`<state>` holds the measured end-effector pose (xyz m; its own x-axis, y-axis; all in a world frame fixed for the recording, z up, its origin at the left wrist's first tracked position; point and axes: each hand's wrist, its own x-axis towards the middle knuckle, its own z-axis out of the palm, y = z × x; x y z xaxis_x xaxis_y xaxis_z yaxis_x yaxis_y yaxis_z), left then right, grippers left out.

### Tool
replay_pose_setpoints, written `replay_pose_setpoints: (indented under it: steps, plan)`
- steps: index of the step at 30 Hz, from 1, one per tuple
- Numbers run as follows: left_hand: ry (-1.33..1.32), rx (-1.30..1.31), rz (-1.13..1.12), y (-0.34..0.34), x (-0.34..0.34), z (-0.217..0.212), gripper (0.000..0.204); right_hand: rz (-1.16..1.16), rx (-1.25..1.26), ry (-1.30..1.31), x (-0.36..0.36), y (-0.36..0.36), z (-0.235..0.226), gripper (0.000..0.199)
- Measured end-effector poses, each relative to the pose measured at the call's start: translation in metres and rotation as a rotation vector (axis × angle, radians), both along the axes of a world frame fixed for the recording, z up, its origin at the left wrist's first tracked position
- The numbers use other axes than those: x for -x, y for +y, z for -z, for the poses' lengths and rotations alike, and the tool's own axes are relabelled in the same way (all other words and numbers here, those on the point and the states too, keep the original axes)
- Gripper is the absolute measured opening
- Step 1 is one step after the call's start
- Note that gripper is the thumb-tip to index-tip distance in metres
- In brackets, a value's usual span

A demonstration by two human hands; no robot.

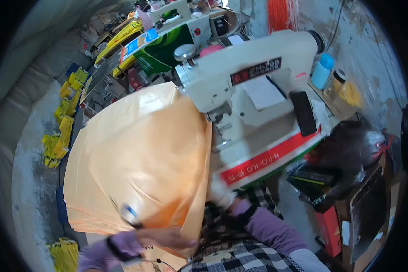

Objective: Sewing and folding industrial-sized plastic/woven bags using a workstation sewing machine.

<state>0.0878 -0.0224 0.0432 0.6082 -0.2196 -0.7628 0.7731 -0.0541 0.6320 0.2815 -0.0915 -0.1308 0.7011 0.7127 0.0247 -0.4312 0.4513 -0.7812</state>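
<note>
A stack of glossy peach plastic sheets [118,140] spreads over the table to the left of a white sewing machine [254,63]. Its near part shows a deeper orange fold. My left hand [167,238] is at the near edge of the sheets, fingers stretched out to the right and somewhat blurred. Motion smears my right hand [222,195], which is pale, perhaps gloved. It is beside the sheets' right edge, by the red-striped front of the machine's table, and its fingers cannot be made out. Near my left wrist a small blue-and-white object [130,213] appears, too blurred to name.
On the machine's bed rest a white paper pad [263,92] and a black phone [303,113]. A blue bottle [323,71] and a jar [335,81] stand behind. Yellow bundles [65,106] line the floor at left; boxes and dark bags [349,145] crowd the right.
</note>
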Motion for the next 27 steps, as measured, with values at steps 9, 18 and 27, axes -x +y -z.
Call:
replay_pose_setpoints:
  steps: [9,18,27]
  plan:
    - [-0.048,0.262,-0.617,-0.051,-0.021,0.035,0.047,-0.19,0.357,-0.246,-0.014,-0.062,-0.038,0.047]
    - [-1.178,-1.069,0.473,-0.058,-0.098,-0.006,0.028,-0.159,0.355,-0.504,0.003,-0.135,-0.062,0.062]
    - [-0.522,-0.857,0.821,-0.121,-0.074,0.027,0.024,-0.245,0.608,-0.694,-0.001,-0.162,-0.088,0.06]
